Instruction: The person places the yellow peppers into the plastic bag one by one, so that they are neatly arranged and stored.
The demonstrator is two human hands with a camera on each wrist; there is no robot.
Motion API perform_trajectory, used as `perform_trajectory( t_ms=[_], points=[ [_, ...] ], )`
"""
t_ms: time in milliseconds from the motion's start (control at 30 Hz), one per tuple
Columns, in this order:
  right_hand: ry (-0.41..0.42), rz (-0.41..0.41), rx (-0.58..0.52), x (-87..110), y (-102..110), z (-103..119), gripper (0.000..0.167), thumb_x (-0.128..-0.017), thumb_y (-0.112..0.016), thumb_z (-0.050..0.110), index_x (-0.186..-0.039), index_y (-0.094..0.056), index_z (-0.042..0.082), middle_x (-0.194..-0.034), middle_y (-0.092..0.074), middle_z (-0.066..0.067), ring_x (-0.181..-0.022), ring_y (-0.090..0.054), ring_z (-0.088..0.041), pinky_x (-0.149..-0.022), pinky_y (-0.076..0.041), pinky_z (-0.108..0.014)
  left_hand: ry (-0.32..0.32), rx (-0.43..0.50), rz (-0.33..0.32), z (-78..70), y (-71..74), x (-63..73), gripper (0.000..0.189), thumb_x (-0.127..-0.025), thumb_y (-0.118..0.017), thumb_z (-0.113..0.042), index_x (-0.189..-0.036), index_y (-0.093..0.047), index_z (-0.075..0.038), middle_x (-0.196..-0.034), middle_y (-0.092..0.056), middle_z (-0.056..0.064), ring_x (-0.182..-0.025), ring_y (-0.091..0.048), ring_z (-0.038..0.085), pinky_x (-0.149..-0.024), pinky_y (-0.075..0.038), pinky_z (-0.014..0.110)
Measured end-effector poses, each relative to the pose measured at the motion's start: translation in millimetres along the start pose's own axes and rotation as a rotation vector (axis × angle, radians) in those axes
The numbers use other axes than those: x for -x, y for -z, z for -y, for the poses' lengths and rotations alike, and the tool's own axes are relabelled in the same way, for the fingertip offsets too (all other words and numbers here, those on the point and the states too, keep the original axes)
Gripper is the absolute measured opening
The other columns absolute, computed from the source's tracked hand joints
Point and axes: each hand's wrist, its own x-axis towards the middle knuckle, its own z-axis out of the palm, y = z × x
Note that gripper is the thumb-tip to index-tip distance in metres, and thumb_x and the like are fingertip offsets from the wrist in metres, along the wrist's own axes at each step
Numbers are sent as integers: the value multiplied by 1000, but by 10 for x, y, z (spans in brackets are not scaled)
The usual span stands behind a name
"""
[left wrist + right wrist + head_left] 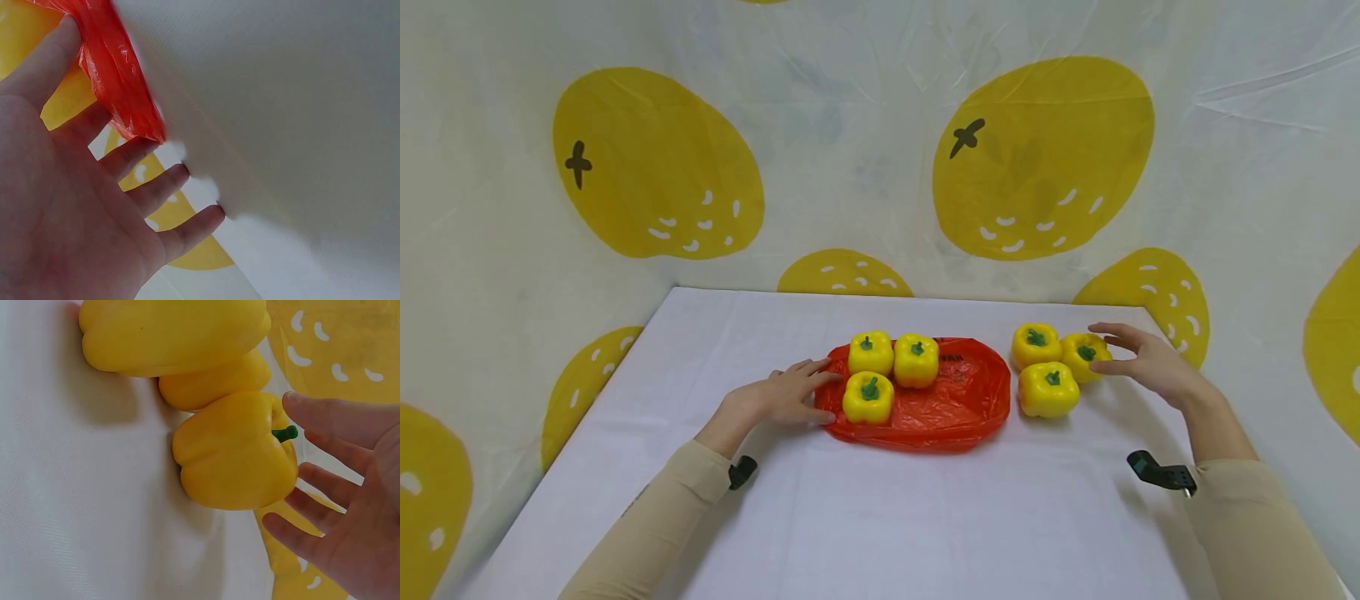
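A red plastic bag (955,408) lies flat on the table, with three yellow bell peppers on its left part: one at the back left (859,363), one beside it (917,371) and one in front (863,408). My left hand (792,395) is at the bag's left edge, its fingers spread; in the left wrist view the thumb and some fingertips touch the red plastic. Three more peppers cluster right of the bag. My right hand (1157,364) is beside the rightmost pepper (231,456), fingers apart around its stem side; whether they touch it I cannot tell.
The front right pepper (1045,398) and back pepper (1030,354) stand close against the rightmost one. A white cloth covers the table (880,517). Behind it hangs a pale curtain (850,167) printed with large yellow fruit.
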Motion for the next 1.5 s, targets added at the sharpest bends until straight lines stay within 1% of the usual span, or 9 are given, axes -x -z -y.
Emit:
perform_trajectory(
  t_ms=[200, 400, 600, 833, 967, 1100, 1333, 1500],
  points=[
    [-5, 23, -2, -28, -14, -40, 81, -95, -76, 26, -159, -31, 4, -161, -28, -28, -146, -20, -54, -106, -21, -79, -11, -5, -4, 6, -3, 0, 78, -92, -70, -54, -158, -41, -23, -169, -21, 10, -153, -18, 38, -114, -19, 73],
    [-5, 54, -9, -55, -27, -67, 82, -96, -73, 16, -161, -26, 2, -162, -25, -30, -145, -16, -58, -106, -21, -80, -12, -4, -1, 5, 5, 1, 79, -92, -70, -54, -158, -41, -23, -168, -22, 10, -153, -18, 38, -114, -19, 72],
    [1, 48, 4, -67, -40, -83, 80, -95, -72, 10, -159, -26, -1, -160, -26, -32, -144, -18, -59, -107, -22, -78, -14, 6, 2, -9, 19, 10, 79, -92, -71, -53, -158, -41, -22, -168, -22, 11, -153, -18, 38, -114, -18, 73],
    [-6, 23, 38, -69, -45, -102, 78, -95, -74, 15, -158, -30, 1, -159, -30, -30, -140, -27, -59, -107, -29, -74, -14, 8, 4, -13, 22, 14, 79, -92, -71, -53, -158, -41, -22, -168, -23, 11, -152, -19, 38, -114, -19, 73],
    [-22, 26, 77, -56, -42, -114, 81, -95, -75, 19, -159, -29, 2, -158, -28, -33, -135, -32, -62, -104, -32, -75, -14, 8, 3, -14, 22, 14, 79, -92, -71, -53, -158, -41, -22, -168, -23, 11, -152, -19, 38, -114, -19, 73],
    [-36, 20, 104, -35, -43, -120, 80, -96, -74, 24, -158, -30, 0, -157, -30, -33, -133, -36, -61, -103, -35, -74, -16, 8, 3, -14, 24, 14, 79, -92, -71, -53, -158, -41, -21, -168, -22, 11, -153, -18, 38, -114, -19, 72],
    [-34, -15, 119, 29, -33, -126, 80, -97, -73, 29, -156, -30, -3, -155, -29, -36, -130, -39, -62, -102, -37, -73, -20, 6, 1, 2, 9, 0, 79, -92, -70, -53, -158, -41, -22, -168, -22, 11, -152, -19, 38, -115, -20, 72],
    [-12, -52, 108, 67, -9, -112, 78, -98, -72, 27, -156, -30, -5, -155, -29, -37, -131, -37, -63, -102, -37, -73, -17, 4, -1, 3, 5, -2, 79, -92, -70, -53, -158, -41, -22, -168, -22, 10, -152, -18, 38, -115, -19, 71]
  ],
)
